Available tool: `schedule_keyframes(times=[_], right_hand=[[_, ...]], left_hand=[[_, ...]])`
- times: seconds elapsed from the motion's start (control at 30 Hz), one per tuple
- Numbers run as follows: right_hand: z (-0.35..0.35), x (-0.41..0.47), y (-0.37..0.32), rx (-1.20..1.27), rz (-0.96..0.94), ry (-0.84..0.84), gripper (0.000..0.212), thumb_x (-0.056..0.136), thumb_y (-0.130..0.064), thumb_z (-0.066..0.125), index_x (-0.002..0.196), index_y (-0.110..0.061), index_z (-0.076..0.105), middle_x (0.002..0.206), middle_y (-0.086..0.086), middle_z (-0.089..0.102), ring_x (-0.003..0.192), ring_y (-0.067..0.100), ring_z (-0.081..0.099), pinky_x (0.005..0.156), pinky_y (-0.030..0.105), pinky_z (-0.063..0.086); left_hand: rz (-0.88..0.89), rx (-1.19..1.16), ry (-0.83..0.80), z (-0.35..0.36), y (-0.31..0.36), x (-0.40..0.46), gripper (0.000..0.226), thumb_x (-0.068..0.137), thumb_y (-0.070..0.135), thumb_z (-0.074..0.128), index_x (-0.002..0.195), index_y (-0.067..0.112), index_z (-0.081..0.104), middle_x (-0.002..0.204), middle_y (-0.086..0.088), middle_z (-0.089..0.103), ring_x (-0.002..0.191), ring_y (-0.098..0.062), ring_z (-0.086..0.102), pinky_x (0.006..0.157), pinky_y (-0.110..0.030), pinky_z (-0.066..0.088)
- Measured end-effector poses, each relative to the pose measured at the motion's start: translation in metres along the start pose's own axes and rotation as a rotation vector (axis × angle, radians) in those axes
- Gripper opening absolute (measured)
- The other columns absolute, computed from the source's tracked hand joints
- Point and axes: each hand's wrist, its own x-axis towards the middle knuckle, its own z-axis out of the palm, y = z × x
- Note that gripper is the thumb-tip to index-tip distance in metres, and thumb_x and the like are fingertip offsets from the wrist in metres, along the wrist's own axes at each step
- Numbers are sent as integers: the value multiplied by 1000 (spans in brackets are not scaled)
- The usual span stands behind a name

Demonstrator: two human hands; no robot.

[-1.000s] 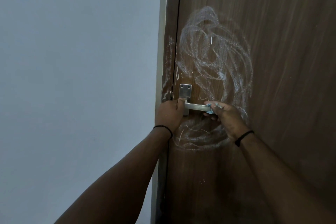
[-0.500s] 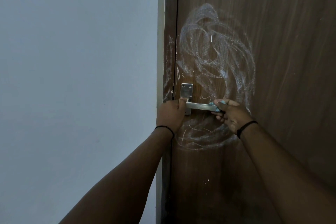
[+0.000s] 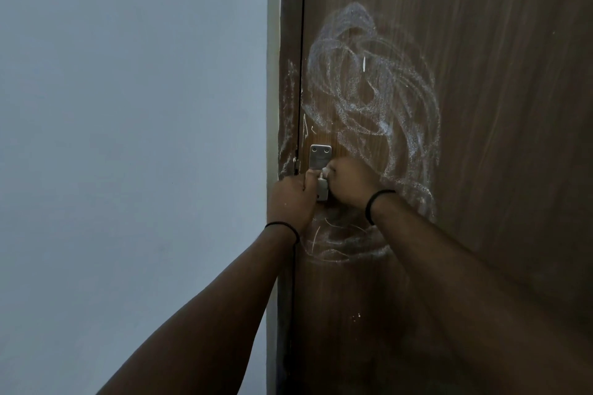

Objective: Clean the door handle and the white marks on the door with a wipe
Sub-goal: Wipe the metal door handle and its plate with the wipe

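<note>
Both hands meet at the door handle (image 3: pixel 322 188), low on the left edge of the brown door (image 3: pixel 497 106). Fingers of the right hand (image 3: pixel 348 183) curl over the lever and cover it, with a bit of pale wipe (image 3: pixel 324 172) showing at the knuckles just under the metal mounting plate (image 3: pixel 320 156). Beside it, the left hand (image 3: pixel 293 199) is clenched against the handle's left end, touching the right hand; whether it truly grips the metal I cannot tell. Only the plate and a short silver piece between the two hands stay visible.

Just left of the handle runs the dark gap between door and frame (image 3: pixel 287 90), then the pale wall (image 3: pixel 128 138), so that side is tight. Above, right and below, the door face lies open.

White marks (image 3: pixel 369 90) swirl in broad chalky loops above the handle, trail down its right side and curve beneath both wrists; fainter smears sit on the frame.
</note>
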Motion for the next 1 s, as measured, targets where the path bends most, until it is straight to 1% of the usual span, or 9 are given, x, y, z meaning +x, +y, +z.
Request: schedule_keyframes(times=[0.1, 0.27, 0.33, 0.4, 0.5, 0.67, 0.77, 0.87, 1.0], right_hand=[[2, -3, 11, 280, 40, 73, 3, 93, -22, 62, 91, -20, 61, 83, -6, 61, 77, 15, 59, 66, 32, 50], [3, -7, 16, 358, 42, 233, 13, 87, -19, 71, 75, -23, 71, 79, -8, 69, 73, 5, 60, 59, 20, 41], [6, -5, 15, 342, 51, 326, 10, 90, -15, 67, 89, -18, 76, 93, -3, 72, 77, 3, 59, 62, 16, 39], [7, -1, 11, 300, 3, 388, 22, 92, -5, 61, 108, -13, 74, 109, 5, 69, 89, 8, 57, 74, 16, 40], [10, 6, -1, 236, -69, 477, 33, 88, 0, 61, 117, -14, 68, 113, 6, 66, 97, 14, 57, 80, 20, 38], [11, 24, -5, 233, -94, 549, 11, 81, -10, 73, 90, -16, 70, 94, -1, 63, 81, 14, 59, 68, 17, 45], [15, 32, -3, 200, -110, 516, 9, 82, -11, 74, 90, -12, 74, 96, 0, 55, 82, 15, 55, 69, 16, 42], [20, 29, 3, 163, -111, 441, 11, 83, -10, 73, 93, -9, 76, 98, 8, 64, 87, 21, 59, 72, 28, 47], [11, 18, 11, 249, -124, 501, 14, 82, -8, 73, 95, -13, 74, 94, 4, 68, 85, 16, 61, 74, 23, 46]], left_hand=[[-10, -34, -11, -1, 2, -2, 42, 100, 33, 37, 98, 17, 76, 76, -6, 71, 68, -15, 64, 62, -32, 53], [-1, -9, -34, -1, 1, -1, 41, 101, 33, 34, 109, 22, 74, 84, -6, 72, 72, -14, 64, 63, -29, 54], [-1, -13, -43, 0, 0, -1, 42, 102, 34, 34, 109, 23, 73, 85, -7, 73, 75, -16, 65, 66, -31, 55], [-13, -26, -46, 0, 0, -1, 43, 101, 35, 35, 105, 20, 75, 81, -7, 72, 73, -18, 65, 67, -35, 55], [-29, -45, -36, -1, -1, 0, 45, 101, 35, 38, 89, 14, 76, 72, -7, 70, 67, -19, 64, 64, -35, 55], [-52, -38, -65, -3, -2, 0, 49, 101, 36, 40, 71, 9, 69, 65, -5, 65, 59, -16, 59, 54, -28, 46], [-54, -32, -76, -4, -5, 1, 49, 100, 37, 40, 67, 11, 66, 61, -2, 62, 54, -12, 55, 51, -24, 37], [-54, -41, -77, -3, -7, 1, 47, 100, 39, 41, 64, 18, 62, 64, 0, 64, 57, -10, 58, 51, -22, 39], [-23, -48, -62, -3, -5, 3, 49, 100, 39, 39, 77, 11, 72, 68, -4, 68, 64, -16, 63, 59, -35, 52]])
